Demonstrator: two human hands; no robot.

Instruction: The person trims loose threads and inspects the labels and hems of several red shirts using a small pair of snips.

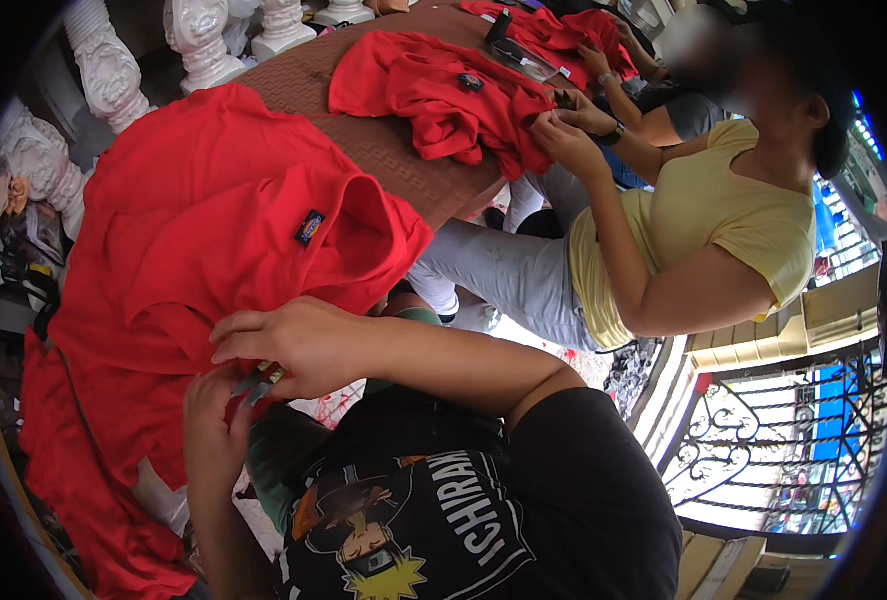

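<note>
A large red shirt (pixel 214 225) lies bunched over the near end of the table and hangs down on the left. Its neck opening faces right, with a small dark label (pixel 310 228) below the collar. At the shirt's lower edge, my right hand (pixel 309 350) is closed around small thread snips (pixel 261 384), whose metal blades point down toward my other hand. Just below, my left hand (pixel 214 418) is closed, pinching a bit of red cloth beside the blades. The pinched spot is partly hidden by my fingers.
A brown-covered table (pixel 299 85) runs away to the upper right. Beside it, a co-worker in a yellow shirt (pixel 704 210) handles another red garment (pixel 424 90); a second person works farther back. White balusters (pixel 114 75) line the left; a metal grille (pixel 784 440) stands at right.
</note>
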